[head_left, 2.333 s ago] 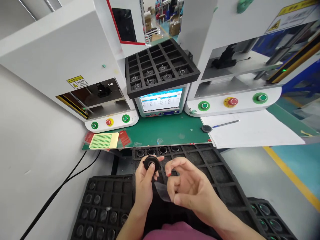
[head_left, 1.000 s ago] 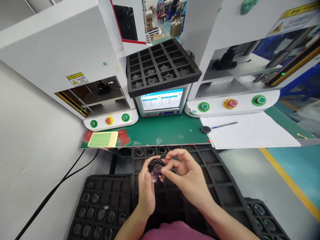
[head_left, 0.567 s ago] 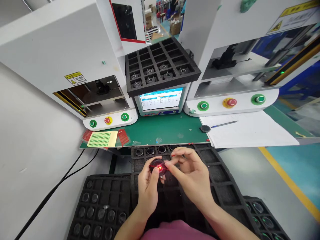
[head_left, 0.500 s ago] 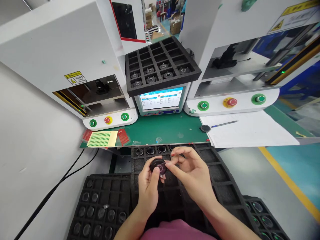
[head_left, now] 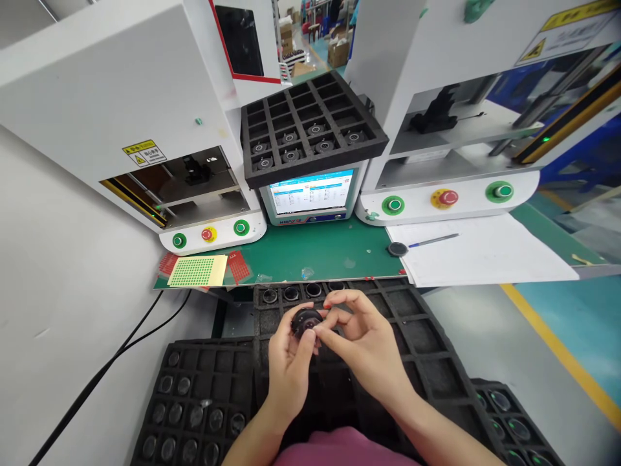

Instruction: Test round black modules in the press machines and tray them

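My left hand (head_left: 288, 362) is closed around a round black watch case (head_left: 305, 320), its thumb lying over the near side. The side facing up has a ring-shaped pattern, partly covered by fingers. My right hand (head_left: 361, 343) pinches thumb and forefinger together at the right side of the watch case; whatever is between the tips is too small to make out. A small red spot (head_left: 327, 307) shows by a raised finger of that hand. Below both hands lies a black foam tray (head_left: 429, 346), with several round black rings (head_left: 313, 290) in its far row.
Another foam tray (head_left: 208, 362) with round parts sits lower left, and one (head_left: 517, 414) lower right. A tilted tray (head_left: 310, 158) rests above a screen (head_left: 313, 194) between two white press machines. On the green bench (head_left: 291, 252) are sticker sheets (head_left: 198, 270), paper (head_left: 485, 259), a pen (head_left: 434, 240) and a black disc (head_left: 398, 248).
My right hand has moved slightly left, and its thumb and forefinger have come closer together over the watch case. The left hand stays almost in place, still holding the case.
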Demonstrator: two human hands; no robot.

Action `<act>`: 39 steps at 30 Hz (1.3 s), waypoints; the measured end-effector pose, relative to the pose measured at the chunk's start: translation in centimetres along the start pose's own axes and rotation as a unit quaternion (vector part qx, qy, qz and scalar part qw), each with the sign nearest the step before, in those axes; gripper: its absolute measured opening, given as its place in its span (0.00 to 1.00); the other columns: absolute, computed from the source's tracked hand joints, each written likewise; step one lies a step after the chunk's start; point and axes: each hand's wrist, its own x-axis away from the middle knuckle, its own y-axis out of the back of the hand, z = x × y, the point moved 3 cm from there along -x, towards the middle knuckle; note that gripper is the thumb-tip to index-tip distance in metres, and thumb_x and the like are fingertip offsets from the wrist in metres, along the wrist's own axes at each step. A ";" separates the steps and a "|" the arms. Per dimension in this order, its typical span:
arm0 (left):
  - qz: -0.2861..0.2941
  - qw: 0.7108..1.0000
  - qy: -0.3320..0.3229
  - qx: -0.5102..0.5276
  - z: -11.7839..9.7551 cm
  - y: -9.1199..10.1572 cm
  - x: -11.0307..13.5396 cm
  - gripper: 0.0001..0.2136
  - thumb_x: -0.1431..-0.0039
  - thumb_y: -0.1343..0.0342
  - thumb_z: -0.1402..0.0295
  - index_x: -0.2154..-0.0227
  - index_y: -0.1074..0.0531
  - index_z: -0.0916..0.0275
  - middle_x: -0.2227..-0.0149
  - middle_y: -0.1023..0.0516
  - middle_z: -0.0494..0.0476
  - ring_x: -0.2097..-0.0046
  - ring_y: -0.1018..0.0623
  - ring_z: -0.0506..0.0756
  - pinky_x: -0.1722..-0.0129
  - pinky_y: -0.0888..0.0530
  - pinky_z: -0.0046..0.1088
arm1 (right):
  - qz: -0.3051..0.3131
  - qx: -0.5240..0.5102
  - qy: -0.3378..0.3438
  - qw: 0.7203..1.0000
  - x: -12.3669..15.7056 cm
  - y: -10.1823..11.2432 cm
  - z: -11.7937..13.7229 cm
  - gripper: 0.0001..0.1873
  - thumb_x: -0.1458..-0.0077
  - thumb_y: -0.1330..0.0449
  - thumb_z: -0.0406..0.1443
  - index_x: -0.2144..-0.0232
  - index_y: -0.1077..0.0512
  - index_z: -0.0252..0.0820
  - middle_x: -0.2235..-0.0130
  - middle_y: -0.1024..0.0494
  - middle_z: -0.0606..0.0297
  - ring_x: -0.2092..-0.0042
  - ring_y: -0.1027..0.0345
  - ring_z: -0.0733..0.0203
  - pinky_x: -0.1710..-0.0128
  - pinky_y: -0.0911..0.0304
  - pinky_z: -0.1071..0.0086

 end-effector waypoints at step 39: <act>-0.030 0.971 -0.071 -0.225 2.7 -0.7 -3.0 0.12 0.45 0.39 0.59 0.67 0.26 0.65 0.76 0.28 0.51 0.80 0.30 0.47 0.82 0.32 0.20 | 0.109 0.416 0.146 0.891 -4.3 5.3 -13.2 0.08 0.44 0.38 0.34 0.62 0.30 0.38 0.64 0.25 0.65 0.67 0.30 0.64 0.67 0.32 0.68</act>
